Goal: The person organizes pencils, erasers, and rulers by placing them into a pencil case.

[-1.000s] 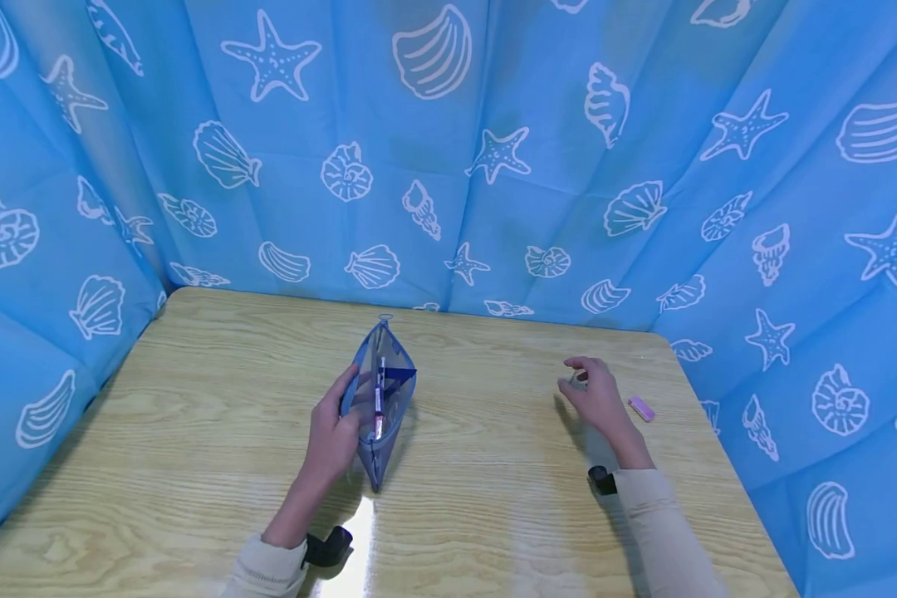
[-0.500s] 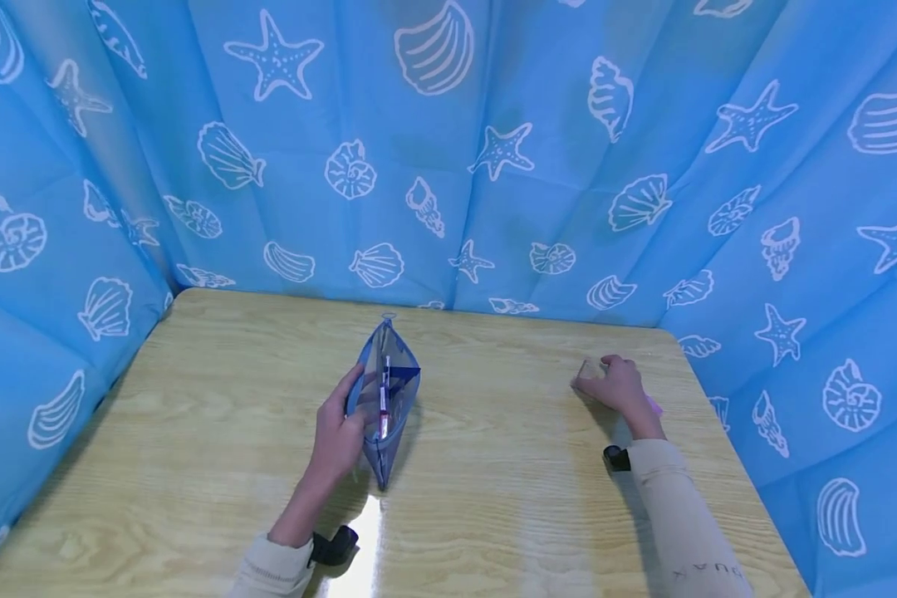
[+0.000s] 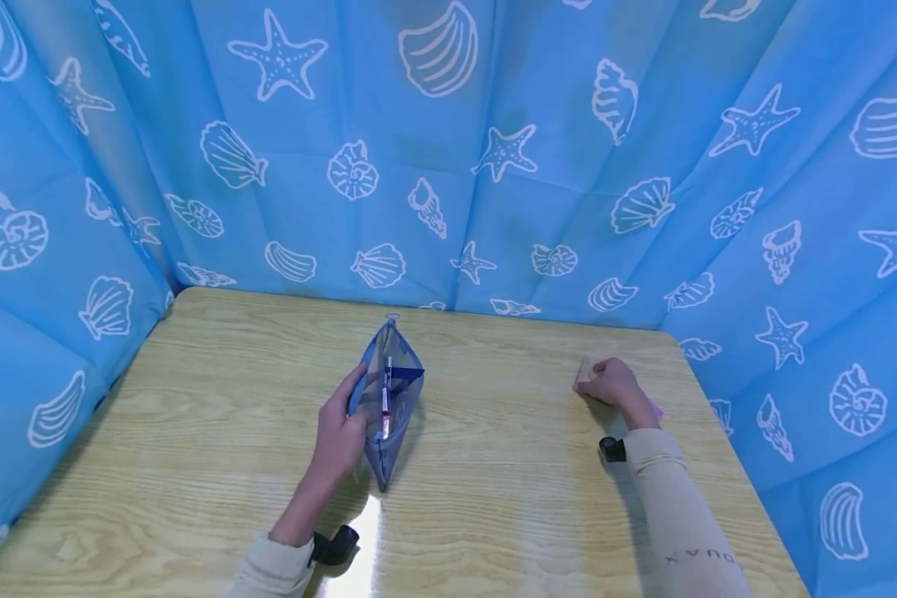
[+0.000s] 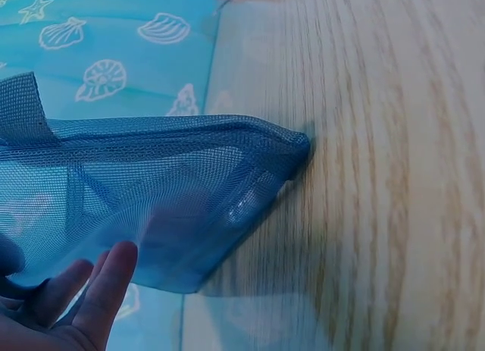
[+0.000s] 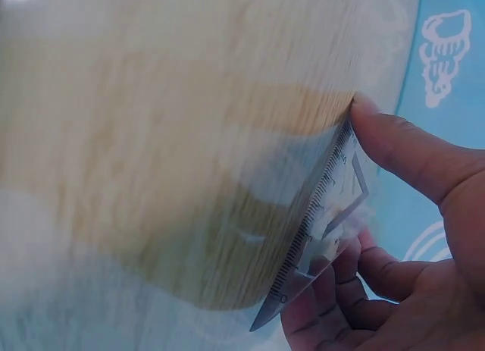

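My left hand grips the near-left side of a blue mesh pencil pouch, its thumb and fingers on the wall. The pouch's mouth gapes upward, and a pen with a white and dark barrel shows inside. In the left wrist view, fingers lie against the pouch's mesh. At the right of the table my right hand pinches a clear triangular set square between thumb and fingers. Its graduated edge is tilted and close to the wood; whether it touches the wood, I cannot tell.
A pink eraser-like block lies beside the right wrist, mostly hidden by it. The wooden table ends at a blue shell-print curtain along the back and both sides.
My right hand has moved right and down onto the set square and now pinches it, covering most of the pink block. The left hand still holds the pouch in place.
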The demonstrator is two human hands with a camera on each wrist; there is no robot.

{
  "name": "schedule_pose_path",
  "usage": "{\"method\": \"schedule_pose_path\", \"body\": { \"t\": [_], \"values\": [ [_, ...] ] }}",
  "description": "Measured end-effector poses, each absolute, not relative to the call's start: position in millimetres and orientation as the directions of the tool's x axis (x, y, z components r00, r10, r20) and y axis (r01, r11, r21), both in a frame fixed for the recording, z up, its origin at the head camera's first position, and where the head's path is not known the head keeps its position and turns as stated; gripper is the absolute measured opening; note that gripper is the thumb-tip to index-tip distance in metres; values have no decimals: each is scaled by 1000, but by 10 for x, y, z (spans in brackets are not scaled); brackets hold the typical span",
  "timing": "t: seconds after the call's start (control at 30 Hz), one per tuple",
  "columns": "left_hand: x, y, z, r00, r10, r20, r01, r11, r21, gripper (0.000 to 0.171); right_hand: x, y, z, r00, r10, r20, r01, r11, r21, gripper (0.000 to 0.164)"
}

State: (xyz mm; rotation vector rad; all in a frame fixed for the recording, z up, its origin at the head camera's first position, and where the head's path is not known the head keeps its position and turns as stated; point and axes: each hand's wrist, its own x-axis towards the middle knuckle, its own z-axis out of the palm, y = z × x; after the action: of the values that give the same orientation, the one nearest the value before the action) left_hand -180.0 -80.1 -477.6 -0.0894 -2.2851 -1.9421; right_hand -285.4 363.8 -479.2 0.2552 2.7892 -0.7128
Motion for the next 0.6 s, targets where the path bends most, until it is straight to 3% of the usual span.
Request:
{"method": "schedule_pose_path", "body": {
  "t": [0.27,0.47,0.6],
  "values": [
    [-1804,-787,-4769,-990,-32,140,136,111,985,75,-2822,3630,-4766,-970,107,-219,203,851,-484,46],
    [-1795,-777,-4766,-991,-30,134,130,116,985,74,-2751,3601,-4717,-975,105,-194,193,833,-519,57],
    [-1793,-782,-4771,-991,-35,128,123,121,985,73,-2743,3594,-4711,-978,101,-181,185,815,-548,52]
  ]
}}
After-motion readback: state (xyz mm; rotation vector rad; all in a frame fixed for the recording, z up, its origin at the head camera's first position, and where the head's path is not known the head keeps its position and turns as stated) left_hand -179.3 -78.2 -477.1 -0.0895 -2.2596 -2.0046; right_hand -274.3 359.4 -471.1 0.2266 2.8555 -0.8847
